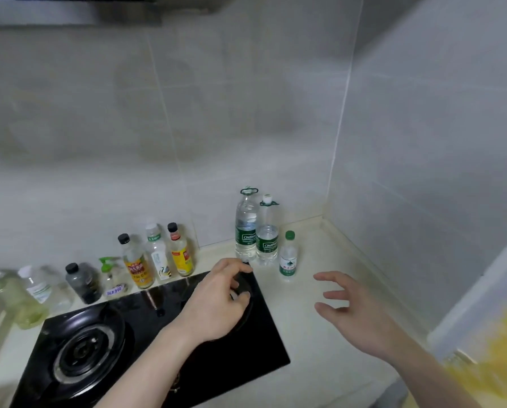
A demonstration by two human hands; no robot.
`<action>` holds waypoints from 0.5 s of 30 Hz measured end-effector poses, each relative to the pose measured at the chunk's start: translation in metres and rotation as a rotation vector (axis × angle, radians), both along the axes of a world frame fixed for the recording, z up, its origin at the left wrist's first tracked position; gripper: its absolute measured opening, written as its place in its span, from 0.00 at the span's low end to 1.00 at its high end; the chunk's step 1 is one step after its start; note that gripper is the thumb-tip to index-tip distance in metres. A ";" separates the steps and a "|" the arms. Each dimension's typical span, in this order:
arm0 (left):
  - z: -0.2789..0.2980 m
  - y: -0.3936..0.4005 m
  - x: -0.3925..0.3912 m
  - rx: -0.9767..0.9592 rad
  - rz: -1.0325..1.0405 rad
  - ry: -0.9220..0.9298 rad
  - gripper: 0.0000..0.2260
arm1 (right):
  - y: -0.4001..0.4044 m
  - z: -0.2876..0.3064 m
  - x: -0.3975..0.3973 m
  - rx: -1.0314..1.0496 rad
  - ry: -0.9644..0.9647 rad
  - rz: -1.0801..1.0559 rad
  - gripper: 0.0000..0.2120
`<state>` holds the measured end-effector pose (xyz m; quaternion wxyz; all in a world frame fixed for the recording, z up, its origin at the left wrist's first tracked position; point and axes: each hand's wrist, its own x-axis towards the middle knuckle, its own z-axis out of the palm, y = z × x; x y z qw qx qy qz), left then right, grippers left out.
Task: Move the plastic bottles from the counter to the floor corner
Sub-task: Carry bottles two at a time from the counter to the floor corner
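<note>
Three clear plastic water bottles with green labels stand near the counter's back right corner: a tall one (pixel 246 228) with a green carry ring, a second tall one (pixel 267 237) beside it, and a small one (pixel 288 257) with a green cap in front. My left hand (pixel 219 301) hovers over the stove's right burner just in front of the tall bottles, fingers loosely curled and holding nothing. My right hand (pixel 349 307) is spread open above the pale counter (pixel 320 348), a little to the right of the small bottle and not touching it.
A black gas stove (pixel 105 348) fills the counter's front left. Behind it, along the tiled wall, stand several condiment and cleaner bottles (pixel 137 266). Walls meet at the back right corner (pixel 322 216). Something yellow and blurred (pixel 493 348) lies at the right edge.
</note>
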<state>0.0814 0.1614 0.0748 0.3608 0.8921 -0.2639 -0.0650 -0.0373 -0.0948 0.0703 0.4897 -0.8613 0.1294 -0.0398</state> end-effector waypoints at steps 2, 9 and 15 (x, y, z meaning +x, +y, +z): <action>-0.002 -0.015 0.020 0.003 0.005 0.008 0.18 | -0.016 -0.003 0.021 -0.005 0.004 0.012 0.19; -0.011 -0.071 0.080 0.062 0.097 0.019 0.19 | -0.072 -0.023 0.099 -0.073 0.038 0.134 0.19; -0.012 -0.128 0.148 0.113 0.163 0.006 0.24 | -0.113 -0.042 0.179 -0.200 0.115 0.259 0.25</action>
